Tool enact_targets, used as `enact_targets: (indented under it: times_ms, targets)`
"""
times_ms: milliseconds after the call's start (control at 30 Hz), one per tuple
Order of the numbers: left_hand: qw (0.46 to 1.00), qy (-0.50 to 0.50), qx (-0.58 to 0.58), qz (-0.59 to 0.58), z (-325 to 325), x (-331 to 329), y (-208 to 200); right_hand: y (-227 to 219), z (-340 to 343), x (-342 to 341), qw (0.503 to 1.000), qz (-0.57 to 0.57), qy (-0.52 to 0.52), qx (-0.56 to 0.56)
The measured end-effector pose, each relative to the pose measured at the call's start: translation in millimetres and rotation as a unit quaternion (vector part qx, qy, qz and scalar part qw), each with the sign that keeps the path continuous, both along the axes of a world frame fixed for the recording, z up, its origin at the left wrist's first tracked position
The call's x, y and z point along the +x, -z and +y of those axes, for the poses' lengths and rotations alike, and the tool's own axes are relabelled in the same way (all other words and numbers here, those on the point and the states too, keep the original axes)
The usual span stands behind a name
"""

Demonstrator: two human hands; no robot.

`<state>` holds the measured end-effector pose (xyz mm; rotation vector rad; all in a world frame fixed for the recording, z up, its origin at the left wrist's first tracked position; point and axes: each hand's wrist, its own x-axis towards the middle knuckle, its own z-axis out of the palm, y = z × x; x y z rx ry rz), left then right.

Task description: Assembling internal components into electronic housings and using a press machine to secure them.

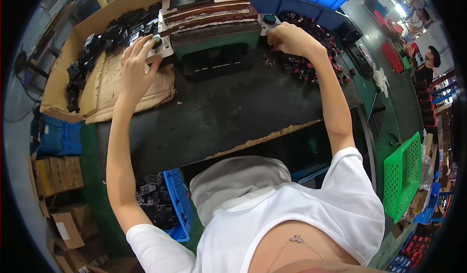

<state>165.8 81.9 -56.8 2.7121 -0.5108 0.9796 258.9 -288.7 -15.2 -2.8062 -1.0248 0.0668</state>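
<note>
While left hand (135, 68) spreads at round green button (156, 41) | right hand (297, 39) curls beside matching button (269, 18) | grip unclear

From my head, 1 wide fisheye camera is looking steeply down and forward. It is taking in my white shirt (292, 202) up close at the lower edge, the bench (224, 100) farther out, and my left hand (134, 69) and right hand (296, 39) near the top, while the view is curving toward its black surround.
</note>
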Motion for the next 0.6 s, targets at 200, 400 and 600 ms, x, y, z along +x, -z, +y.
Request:
enact_targets:
  times_ms: [200,400,600]
  targets:
    - [1.000,0.017,-0.011,-0.004,-2.8,-4.4,-6.0,1.9,8.7,-7.2,0.999,0.041,-0.010,0.002]
    - [0.999,0.034,-0.008,-0.011,0.3,-3.0,-9.0,10.4,13.5,-1.6,0.998,0.034,-0.054,0.025]
    - [0.998,0.042,-0.040,-0.010,3.2,-3.1,-5.7,-17.2,9.3,-11.9,0.967,0.135,-0.131,0.171]
